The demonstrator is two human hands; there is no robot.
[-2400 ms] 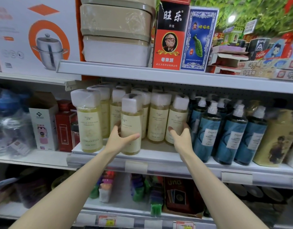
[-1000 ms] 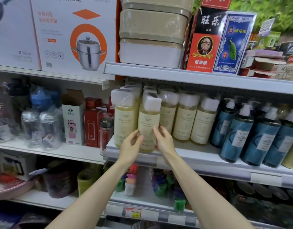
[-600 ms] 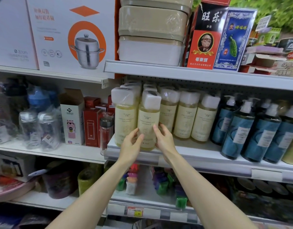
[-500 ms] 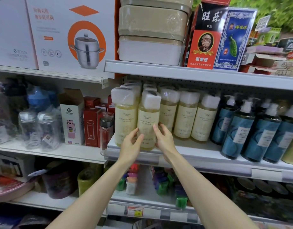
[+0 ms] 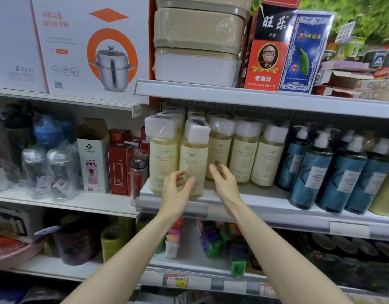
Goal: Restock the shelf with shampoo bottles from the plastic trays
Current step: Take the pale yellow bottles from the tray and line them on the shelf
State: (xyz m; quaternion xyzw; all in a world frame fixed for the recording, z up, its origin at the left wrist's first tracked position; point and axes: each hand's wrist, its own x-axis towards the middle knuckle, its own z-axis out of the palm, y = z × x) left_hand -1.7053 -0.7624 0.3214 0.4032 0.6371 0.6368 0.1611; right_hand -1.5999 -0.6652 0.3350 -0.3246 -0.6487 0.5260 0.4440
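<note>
Head view: you face the shelf [image 5: 277, 208] with both arms stretched toward the row of pale yellow bottles.
Change: half a second ago both your hands clasped the front shampoo bottle [image 5: 192, 159]; now they have come off it and spread apart.
Meaning: I judge this bottle is placed. No tray shows, so you will have to look away from the shelf for the next one.
Left hand [image 5: 176, 190]: it holds nothing, its fingers [image 5: 178, 175] loosely curled. It overlaps the bottle's lower front, and I cannot tell whether the thumb touches it.
Right hand [image 5: 224, 183]: relaxed and holding nothing, just right of the bottle and apart from it.
Bottle's place: it stands on the shelf near the front lip, touching or almost touching the yellow bottle on its left [image 5: 164, 156], with the blue pump bottles [image 5: 309, 172] well off to the right.
Long axis: vertical, with the wrapped white cap up and the base flat on the shelf.
Facing: the label faces you, in line with its neighbours.
</note>
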